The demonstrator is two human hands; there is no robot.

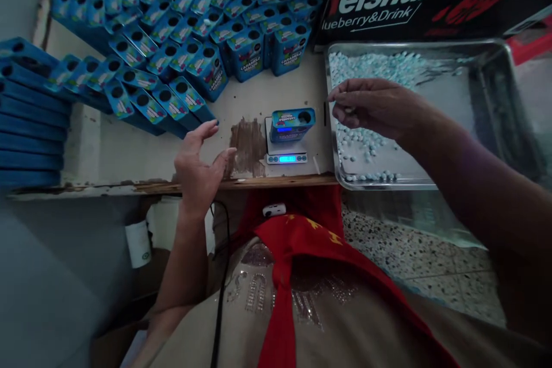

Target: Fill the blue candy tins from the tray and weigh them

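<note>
A blue candy box (290, 131) with a round hole in its top stands on a small digital scale (286, 158), whose display glows blue. My left hand (200, 164) is to the left of the scale, thumb and fingers apart, nothing between them; its fingertips are close to the nearest blue boxes (190, 98). Over the left part of a metal tray (470, 121) hangs my right hand (371, 104), fingers pinched together. A small pale bit shows at its fingers, too small to name. Pale blue and white candies (360, 146) lie loose in the tray beneath it.
Many upright blue boxes (207, 23) fill the back and left of the table (241, 98); more are stacked on their sides (32, 132) at far left. A black carton (388, 0) stands behind the tray. The table's worn wooden edge (284, 183) is before my body.
</note>
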